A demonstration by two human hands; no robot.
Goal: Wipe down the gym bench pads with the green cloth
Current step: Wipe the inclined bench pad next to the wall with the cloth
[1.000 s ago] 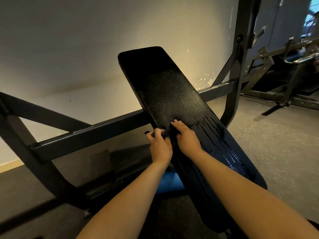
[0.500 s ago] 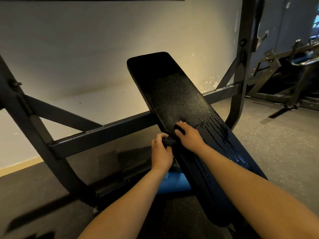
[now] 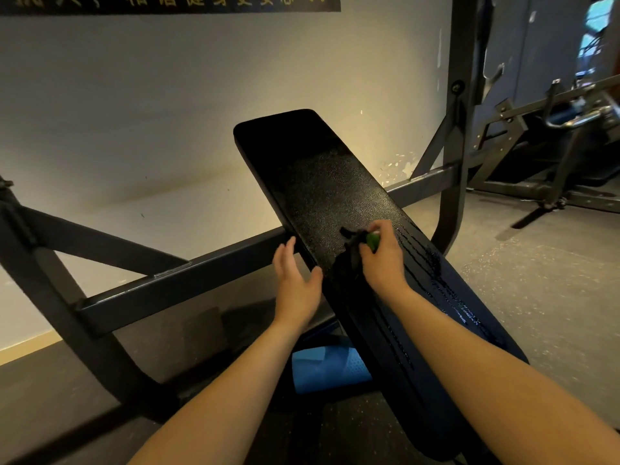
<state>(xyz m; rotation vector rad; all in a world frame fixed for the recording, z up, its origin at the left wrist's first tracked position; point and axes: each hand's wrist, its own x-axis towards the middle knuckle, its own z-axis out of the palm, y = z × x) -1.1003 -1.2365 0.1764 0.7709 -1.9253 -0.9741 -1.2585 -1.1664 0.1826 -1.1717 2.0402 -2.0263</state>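
The wiping step is judged to be under way, about midway along the pad. The cloth is bunched in the right grip, pinched between thumb and curled fingers. Only a small green patch shows at the fingertips, with a dark fold lying just left of them, and the bundle is held against the pad surface. The left grip is released, its fingers loosely spread. It is held just left of the right grip, beside the pad's left edge, with the thumb at or very near that edge; whether it touches cannot be told. Wet streaks are seen just right of the right grip, running down the pad toward the person, so that liquid is judged not yet wiped up. Beyond the right grip the pad looks matt and speckled up to its far end. For the next move, the cloth would be swept rightward over the streaks and then drawn down along them, with flat, firm pressure so that the bundle is not dragged out of the pinch; the left grip could be set on the pad edge for steadying
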